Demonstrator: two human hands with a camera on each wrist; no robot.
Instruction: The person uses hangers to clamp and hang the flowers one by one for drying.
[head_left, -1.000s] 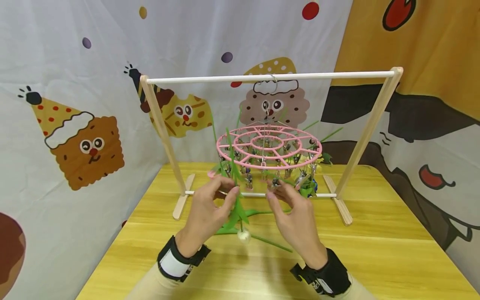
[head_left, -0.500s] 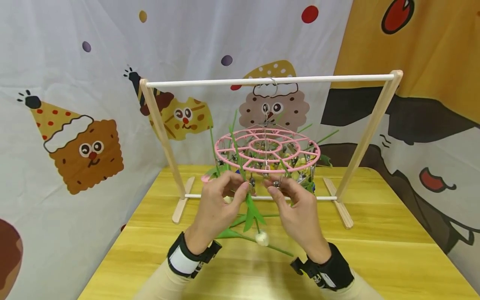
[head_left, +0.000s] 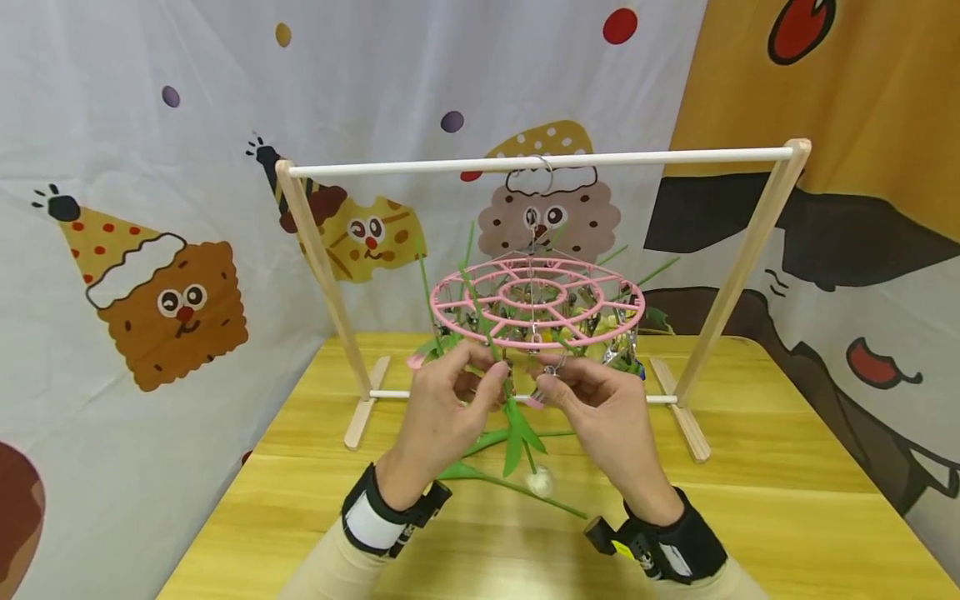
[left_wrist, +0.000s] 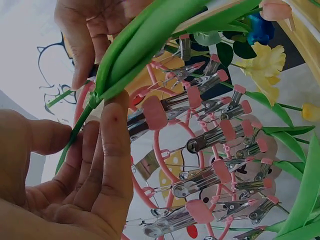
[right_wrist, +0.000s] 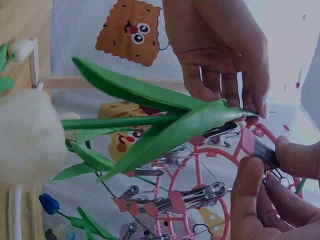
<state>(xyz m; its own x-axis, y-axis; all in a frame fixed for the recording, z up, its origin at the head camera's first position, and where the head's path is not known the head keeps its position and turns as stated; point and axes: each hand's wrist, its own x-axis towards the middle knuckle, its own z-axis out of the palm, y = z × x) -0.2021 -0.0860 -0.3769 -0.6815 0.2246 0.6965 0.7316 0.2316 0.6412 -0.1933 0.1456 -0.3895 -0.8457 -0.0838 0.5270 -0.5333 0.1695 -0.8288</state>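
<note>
Left hand [head_left: 438, 408]: thumb and fingers pinch thin green plastic stem of artificial white-bud flower [head_left: 517, 433], bud hanging down, stem end raised to clip level. Right hand [head_left: 600, 408]: pinches pink-tipped metal clip [head_left: 551, 371], apparently squeezing it open for stem. Clip hangs under round pink plastic lattice clip hanger [head_left: 537, 302]; other flowers already clipped. Hanger hooked on white-and-wood rail stand [head_left: 540, 156], on yellow wood-grain table [head_left: 750, 500].

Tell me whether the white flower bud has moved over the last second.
Yes. The white flower bud has shifted right along the table, judged against the rack's left foot.
</note>
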